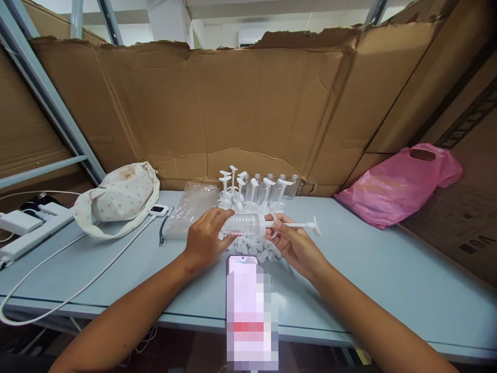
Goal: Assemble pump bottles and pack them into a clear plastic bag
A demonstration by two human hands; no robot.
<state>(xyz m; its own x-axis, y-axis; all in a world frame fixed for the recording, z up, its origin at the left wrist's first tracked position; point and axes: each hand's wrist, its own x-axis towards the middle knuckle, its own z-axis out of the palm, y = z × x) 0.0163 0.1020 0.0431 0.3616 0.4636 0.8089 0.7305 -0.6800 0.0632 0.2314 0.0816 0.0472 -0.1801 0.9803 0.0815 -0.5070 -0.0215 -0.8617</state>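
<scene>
A clear ribbed plastic bottle [244, 225] lies sideways in the air above the table, between my two hands. My left hand [205, 235] is closed around its base end at the left. With my right hand [293, 243] I pinch a white plastic piece with a long rod and a T-shaped end [313, 226], at the bottle's mouth. The rod points right; whether it is screwed on or just touching I cannot tell. Behind stand several white T-topped pieces [233, 178] and clear bottles [295, 185]. Small white plastic parts [258, 249] are heaped beneath my hands, partly hidden.
A phone [243, 290] is in front of the heap. To the left are a clear plastic bag [192, 210], a cloth pouch [120, 199], a small white device [159, 210] with a cable, and a power strip [39, 233]. A pink bag [399, 186] rests right. Cardboard [217, 103] walls the back.
</scene>
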